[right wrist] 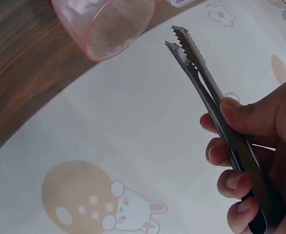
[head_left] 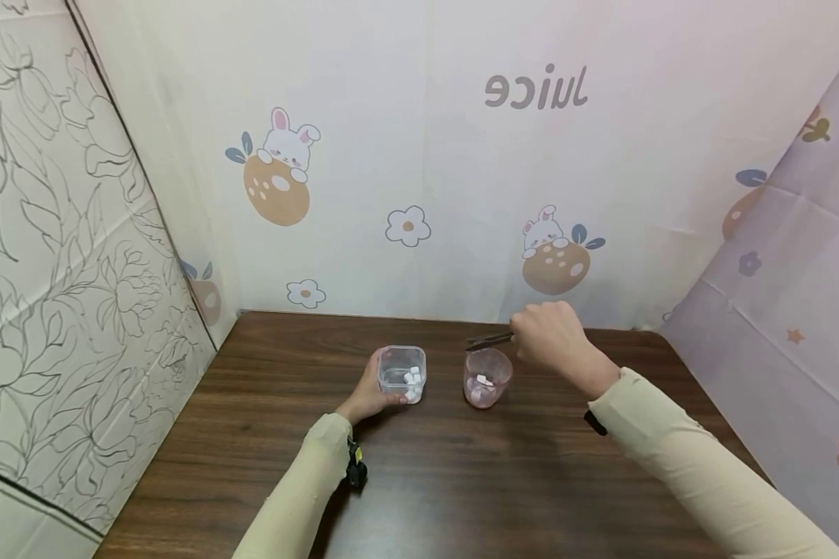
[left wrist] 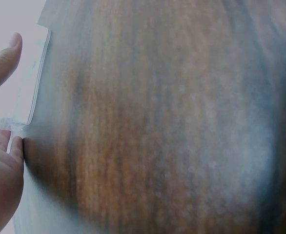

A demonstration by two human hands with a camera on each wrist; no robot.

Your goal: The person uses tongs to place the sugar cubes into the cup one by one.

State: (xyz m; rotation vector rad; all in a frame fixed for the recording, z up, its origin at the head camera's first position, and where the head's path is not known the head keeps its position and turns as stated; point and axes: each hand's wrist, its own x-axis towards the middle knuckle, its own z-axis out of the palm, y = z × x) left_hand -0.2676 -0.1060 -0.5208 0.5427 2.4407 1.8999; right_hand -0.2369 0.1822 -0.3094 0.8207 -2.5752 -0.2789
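Note:
My left hand (head_left: 367, 396) grips a clear square plastic container (head_left: 391, 380) from its left side, with the thumb across the near side. White cubes (head_left: 412, 376) are gathered at the container's right. In the left wrist view, the thumb and fingertips border the pale, overexposed container (left wrist: 33, 83). To the right stands a pink translucent cup (head_left: 502, 382), with several white pieces (head_left: 480, 383) inside. My right hand (head_left: 551, 335) holds dark metal tongs (right wrist: 201, 80) above the cup's far rim. Their serrated tips are slightly apart, with nothing between them.
Both containers are on a dark wood-grain table (head_left: 419, 481). Behind it hangs a pale printed cloth (head_left: 363, 155) with rabbits and flowers. A floral panel (head_left: 63, 256) borders the left side, and another printed cloth (head_left: 783, 310) borders the right.

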